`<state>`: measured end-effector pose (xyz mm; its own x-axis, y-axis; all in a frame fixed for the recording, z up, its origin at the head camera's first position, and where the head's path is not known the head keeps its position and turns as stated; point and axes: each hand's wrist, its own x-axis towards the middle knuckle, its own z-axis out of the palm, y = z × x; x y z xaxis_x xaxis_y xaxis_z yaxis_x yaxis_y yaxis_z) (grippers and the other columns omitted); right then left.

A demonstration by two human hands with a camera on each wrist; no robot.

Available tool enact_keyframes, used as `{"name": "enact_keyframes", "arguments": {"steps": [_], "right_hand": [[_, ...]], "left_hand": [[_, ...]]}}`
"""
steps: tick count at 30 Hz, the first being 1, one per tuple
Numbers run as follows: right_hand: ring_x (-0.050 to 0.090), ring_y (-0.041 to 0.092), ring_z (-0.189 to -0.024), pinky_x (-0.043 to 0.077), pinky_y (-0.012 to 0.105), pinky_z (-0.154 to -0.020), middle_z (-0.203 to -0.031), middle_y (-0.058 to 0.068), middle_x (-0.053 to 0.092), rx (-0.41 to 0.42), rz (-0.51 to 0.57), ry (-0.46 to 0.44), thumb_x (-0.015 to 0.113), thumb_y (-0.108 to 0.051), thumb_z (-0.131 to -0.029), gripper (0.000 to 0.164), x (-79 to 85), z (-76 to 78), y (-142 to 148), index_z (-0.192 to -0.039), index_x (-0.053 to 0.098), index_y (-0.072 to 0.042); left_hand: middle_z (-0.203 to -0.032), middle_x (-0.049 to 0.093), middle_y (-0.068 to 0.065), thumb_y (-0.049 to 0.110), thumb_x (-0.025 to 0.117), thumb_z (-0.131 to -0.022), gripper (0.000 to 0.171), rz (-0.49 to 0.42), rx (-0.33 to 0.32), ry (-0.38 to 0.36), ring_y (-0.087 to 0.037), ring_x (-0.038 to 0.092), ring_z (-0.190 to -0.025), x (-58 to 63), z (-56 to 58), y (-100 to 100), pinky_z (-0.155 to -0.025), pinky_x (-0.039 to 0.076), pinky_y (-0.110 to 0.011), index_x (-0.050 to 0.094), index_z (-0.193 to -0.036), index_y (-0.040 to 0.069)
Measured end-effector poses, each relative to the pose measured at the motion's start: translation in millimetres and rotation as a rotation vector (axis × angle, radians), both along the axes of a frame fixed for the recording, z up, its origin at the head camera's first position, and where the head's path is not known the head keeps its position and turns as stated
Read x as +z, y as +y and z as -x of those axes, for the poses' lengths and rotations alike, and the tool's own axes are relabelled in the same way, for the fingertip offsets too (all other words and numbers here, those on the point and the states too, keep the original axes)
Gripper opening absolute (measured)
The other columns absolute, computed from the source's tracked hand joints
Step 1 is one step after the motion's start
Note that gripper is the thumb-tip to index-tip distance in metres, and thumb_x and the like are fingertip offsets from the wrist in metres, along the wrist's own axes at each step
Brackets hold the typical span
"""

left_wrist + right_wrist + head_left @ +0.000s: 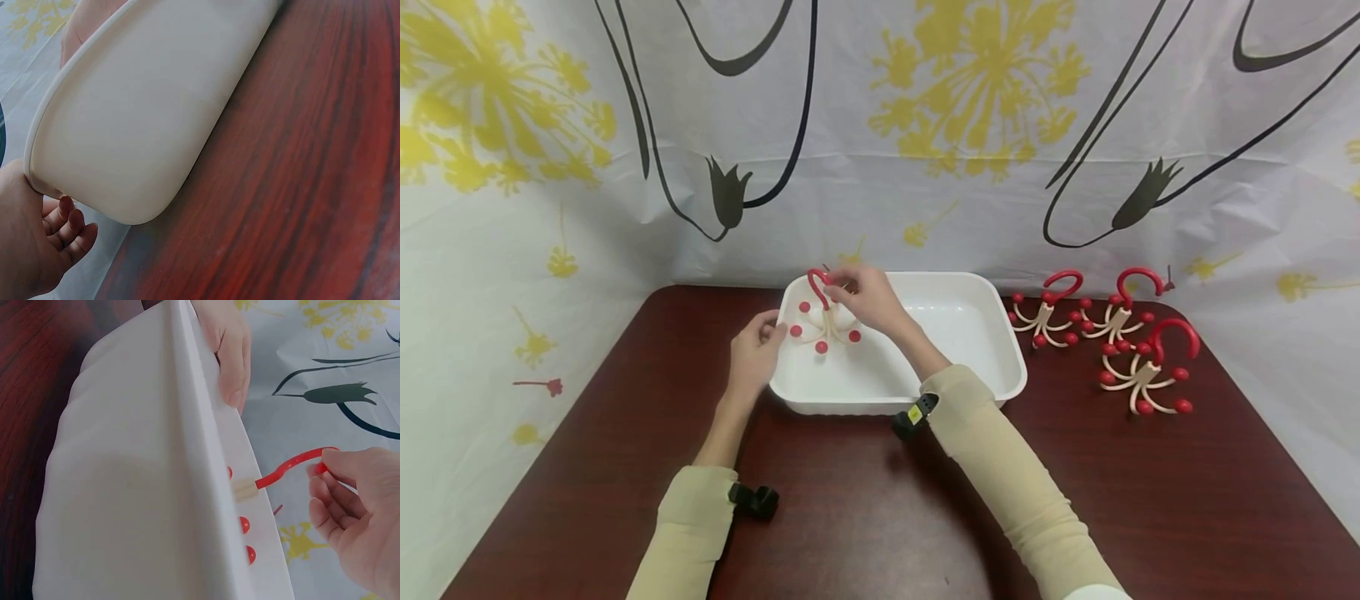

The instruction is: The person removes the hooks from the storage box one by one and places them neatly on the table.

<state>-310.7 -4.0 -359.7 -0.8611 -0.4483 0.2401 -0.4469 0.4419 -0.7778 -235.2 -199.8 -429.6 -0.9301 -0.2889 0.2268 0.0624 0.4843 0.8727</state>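
Note:
In the head view a white plastic tray point(951, 350) stands at the back of the table. My left hand point(751, 354) grips its left rim, with the thumb inside and the other fingers curled outside the wall, as the left wrist view shows. Inside the tray's left end is a hanger point(828, 323) with a red hook, a pale wooden stem and curved arms tipped with red balls. My right hand point(867, 298) pinches the end of that red hook point(294, 464) between thumb and fingertips. The hanger stands hook up, its arms spread low in the tray.
Three similar hangers with red hooks, point(1043, 317) one beside the tray, another hanger point(1116, 321) right of it and a third hanger point(1145, 379) nearer me, rest on the dark wooden table point(850, 500). A patterned white cloth point(850, 167) hangs behind.

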Motion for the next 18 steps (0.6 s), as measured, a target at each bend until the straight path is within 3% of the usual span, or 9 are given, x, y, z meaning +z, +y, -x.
{"name": "enact_keyframes", "arguments": {"steps": [10, 18], "right_hand": [[0.066, 0.019, -0.090, 0.054, 0.026, -0.080, -0.102, 0.009, 0.071, -0.013, -0.037, 0.027, 0.069, -0.014, -0.097, 0.022, 4.8, -4.7, 0, -0.115, 0.071, -0.002], [0.066, 0.019, -0.085, 0.054, 0.029, -0.075, -0.098, 0.009, 0.072, -0.024, 0.042, 0.080, 0.070, -0.015, -0.097, 0.021, 17.9, -10.9, 14, -0.112, 0.072, -0.001]], "left_hand": [[-0.094, 0.061, -0.016, 0.018, 0.058, -0.103, 0.036, 0.002, -0.007, -0.011, -0.027, 0.058, -0.085, -1.8, 0.0, -1, -0.071, 0.047, -0.030, 0.061, -0.134, 0.001], [-0.092, 0.061, -0.016, 0.019, 0.058, -0.102, 0.035, -0.001, -0.008, 0.019, -0.027, 0.059, -0.084, -1.7, 0.3, -2, -0.073, 0.047, -0.033, 0.063, -0.132, 0.001]]}}
